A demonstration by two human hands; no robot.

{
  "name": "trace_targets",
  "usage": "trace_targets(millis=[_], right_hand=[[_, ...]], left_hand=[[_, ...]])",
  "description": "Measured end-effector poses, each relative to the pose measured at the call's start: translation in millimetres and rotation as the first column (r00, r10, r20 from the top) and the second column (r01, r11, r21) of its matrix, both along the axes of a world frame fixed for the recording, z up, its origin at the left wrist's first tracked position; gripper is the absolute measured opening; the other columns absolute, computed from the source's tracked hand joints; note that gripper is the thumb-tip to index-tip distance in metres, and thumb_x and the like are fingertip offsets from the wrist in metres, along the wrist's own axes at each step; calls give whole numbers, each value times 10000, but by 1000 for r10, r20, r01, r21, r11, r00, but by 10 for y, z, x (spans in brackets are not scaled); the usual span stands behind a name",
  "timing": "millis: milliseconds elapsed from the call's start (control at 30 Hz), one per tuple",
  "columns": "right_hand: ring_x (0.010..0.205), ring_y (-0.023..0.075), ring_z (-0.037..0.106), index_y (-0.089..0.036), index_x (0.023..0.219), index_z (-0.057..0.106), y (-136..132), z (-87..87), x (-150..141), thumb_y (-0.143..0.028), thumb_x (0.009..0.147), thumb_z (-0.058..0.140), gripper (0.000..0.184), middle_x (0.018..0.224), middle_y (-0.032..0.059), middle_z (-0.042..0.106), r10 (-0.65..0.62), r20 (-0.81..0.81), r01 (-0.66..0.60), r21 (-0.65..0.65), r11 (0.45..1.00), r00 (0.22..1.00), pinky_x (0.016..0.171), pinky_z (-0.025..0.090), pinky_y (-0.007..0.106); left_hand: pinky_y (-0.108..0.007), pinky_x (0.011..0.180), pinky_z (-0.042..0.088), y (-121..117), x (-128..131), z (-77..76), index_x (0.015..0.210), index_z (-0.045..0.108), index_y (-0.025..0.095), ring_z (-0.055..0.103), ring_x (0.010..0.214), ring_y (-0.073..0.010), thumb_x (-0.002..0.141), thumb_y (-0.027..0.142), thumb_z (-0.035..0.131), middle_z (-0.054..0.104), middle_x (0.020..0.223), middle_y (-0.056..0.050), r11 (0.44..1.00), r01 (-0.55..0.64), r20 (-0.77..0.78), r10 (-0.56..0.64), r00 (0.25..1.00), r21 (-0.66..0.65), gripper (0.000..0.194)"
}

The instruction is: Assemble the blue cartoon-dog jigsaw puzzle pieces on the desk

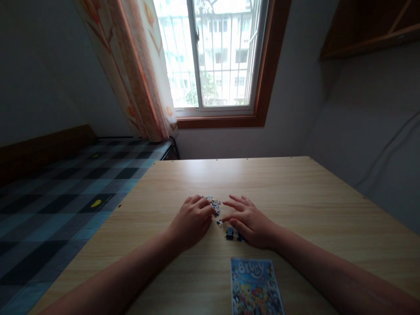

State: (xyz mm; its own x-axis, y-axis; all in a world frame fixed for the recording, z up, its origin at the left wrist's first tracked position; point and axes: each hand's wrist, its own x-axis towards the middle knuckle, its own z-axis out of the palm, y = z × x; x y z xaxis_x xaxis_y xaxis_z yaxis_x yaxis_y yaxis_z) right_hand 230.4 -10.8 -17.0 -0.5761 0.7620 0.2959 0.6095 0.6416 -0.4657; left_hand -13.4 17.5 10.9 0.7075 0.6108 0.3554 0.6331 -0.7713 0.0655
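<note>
Small puzzle pieces (214, 203) lie in a loose pile on the wooden table, between my two hands. My left hand (194, 218) rests at the near left side of this pile, its fingers curled and close together; their tips are partly hidden, so what they grip cannot be made out. Spread apart, the fingers of my right hand (246, 218) hover low over the table. One of its fingertips is by a single puzzle piece (219, 223). Under the thumb and palm is a joined dark-blue puzzle section (232, 233), partly covered by that hand.
A picture sheet marked "Bluey" (256, 286) lies at the near side of the table (183, 179). To the left stands a bed with a checked cover (82, 183). Beyond the table are a curtain (138, 74) and a barred window (226, 57); a shelf (370, 39) hangs upper right.
</note>
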Motion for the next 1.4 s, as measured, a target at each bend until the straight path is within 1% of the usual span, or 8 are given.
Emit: trace_targets(millis=[167,300,400,633,733,867,1100,1400], right_hand=[[1484,351,273,-343,1197,710,-16,36,-18,-398,1040,397,354,1536,39,468,10,43,-9,-23,1000,999,1140,189,697],[1498,341,241,-369,1370,585,-21,38,-28,-409,1049,368,390,1573,47,412,19,57,-18,-27,999,998,1151,166,692],[1488,312,272,-339,1423,530,-4,11,-19,-408,1051,359,415,1544,62,456,-26,-1,26,-3,1000,1000,1167,183,653],[1349,288,465,-229,1114,717,66,-60,12,-379,1051,325,425,1262,98,676,-137,-228,150,43,988,964,1117,334,547],[1259,262,535,-219,992,723,58,-37,-6,-338,1043,362,383,1133,75,720,-100,-214,118,75,990,972,1095,364,490],[1119,242,592,-221,896,704,18,28,-56,-283,991,496,237,979,49,737,-27,-108,40,124,991,994,1061,374,451],[1022,239,593,-212,907,670,-29,50,-105,-289,904,640,83,1013,67,699,-12,-1,12,157,987,1000,966,412,409],[1010,234,596,-212,898,650,-17,5,-95,-257,898,646,45,1000,65,692,12,-21,-8,185,983,1000,947,440,396]], left_hand=[[-393,872,418,24,-31,-5,936,679,222,538,946,-230,845,102,565,676,1009,-56,1000,-8,37,8,999,5,189],[-394,880,427,15,-25,-11,953,715,246,540,955,-228,820,109,603,671,1019,-55,999,38,35,-38,999,-3,221],[-395,884,429,3,-9,-21,920,746,271,544,943,-220,850,129,598,672,983,-49,997,72,41,-72,997,-15,216],[-433,896,428,4,-10,-18,931,750,275,540,968,-241,835,133,613,675,1005,-46,1000,16,23,-16,1000,-2,220],[-433,902,424,-10,-5,-26,993,731,261,536,989,-250,823,117,606,675,1035,-51,1000,19,19,-20,1000,22,256],[-404,871,410,-74,30,-37,995,714,256,539,939,-231,885,149,564,672,982,-47,994,98,1,-99,995,52,215],[-383,826,380,-163,83,10,878,693,231,530,876,-207,955,250,519,653,891,-38,986,167,-52,-166,985,16,191],[-376,794,363,-126,88,-29,765,641,206,517,833,-196,940,250,541,635,837,-28,979,197,-51,-195,980,57,206]])
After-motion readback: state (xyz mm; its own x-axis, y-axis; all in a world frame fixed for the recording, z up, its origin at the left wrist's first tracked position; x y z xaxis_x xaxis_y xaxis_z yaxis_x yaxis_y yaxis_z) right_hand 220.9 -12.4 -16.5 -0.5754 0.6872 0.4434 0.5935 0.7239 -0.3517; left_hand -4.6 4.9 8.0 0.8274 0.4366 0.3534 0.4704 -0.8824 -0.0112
